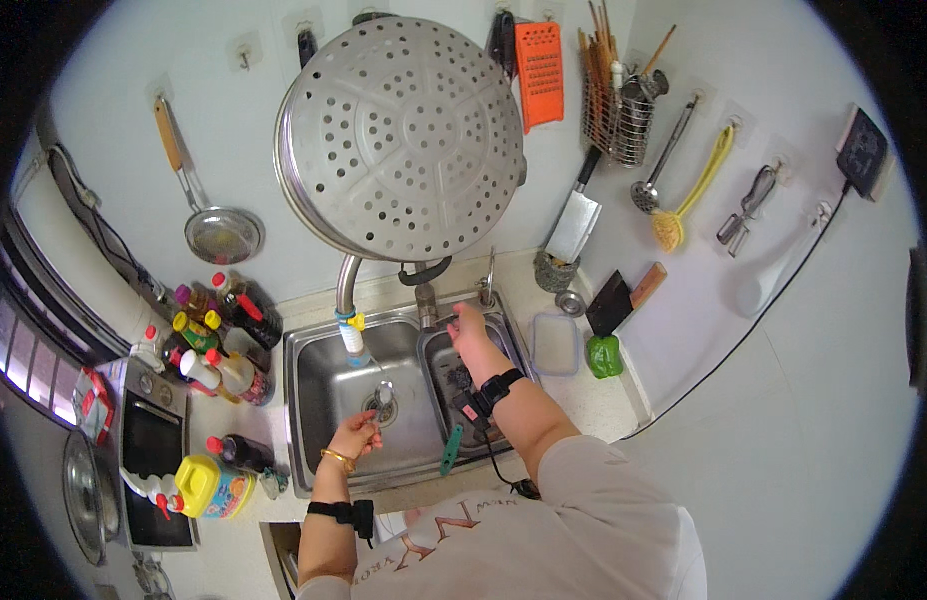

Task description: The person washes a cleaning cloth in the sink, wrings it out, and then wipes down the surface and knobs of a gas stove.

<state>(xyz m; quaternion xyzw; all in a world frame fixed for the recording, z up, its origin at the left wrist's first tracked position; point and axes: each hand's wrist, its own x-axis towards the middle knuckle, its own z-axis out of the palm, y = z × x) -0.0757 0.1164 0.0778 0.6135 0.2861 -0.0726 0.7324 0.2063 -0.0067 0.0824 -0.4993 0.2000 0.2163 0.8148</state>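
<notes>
My left hand is over the left basin of a steel double sink, its fingers shut on a small metal spoon near the drain. Water comes from the filter nozzle on the faucet spout. My right hand reaches to the back of the sink, beside the faucet body; whether it touches the faucet is unclear. Below the right forearm, dark small items lie in the right basin. A green peeler-like tool rests at that basin's front edge.
A large perforated steamer pan hangs above the sink. Sauce bottles and a yellow jug stand at left. At right are a plastic container, a green bell pepper, a cleaver and another upright cleaver.
</notes>
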